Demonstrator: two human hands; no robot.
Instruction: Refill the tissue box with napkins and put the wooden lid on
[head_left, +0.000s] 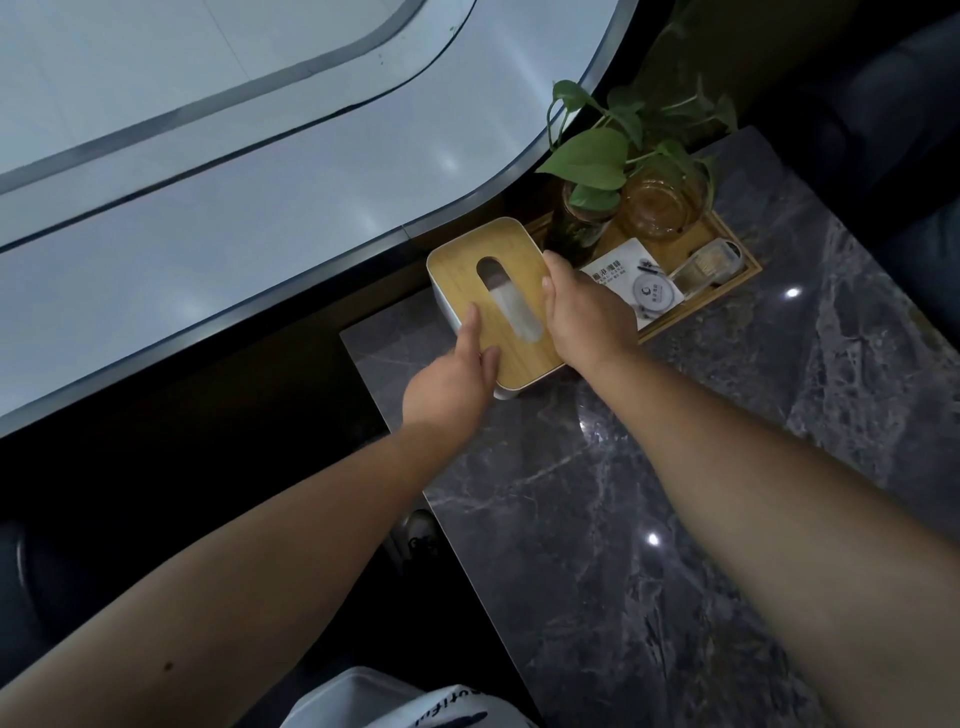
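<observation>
Tissue box (503, 391), white with rounded corners, sits at the near-left corner of a dark marble-veined table (675, 519), beside a wooden tray (727, 291). Its wooden lid (467, 270) (smooth, pale grain, 1 oval slot showing white napkins (511, 306)) lies on top. Left hand (452, 384) rests flat, fingers extended together; right hand (587, 306) grips the lid's right edge, fingers curled over.

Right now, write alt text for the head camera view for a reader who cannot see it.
Two bare hands, left hand and right hand, press on the wooden lid of a white tissue box on a dark marble table. A wooden tray beside it holds a leafy plant in a glass jar and small items.
</observation>
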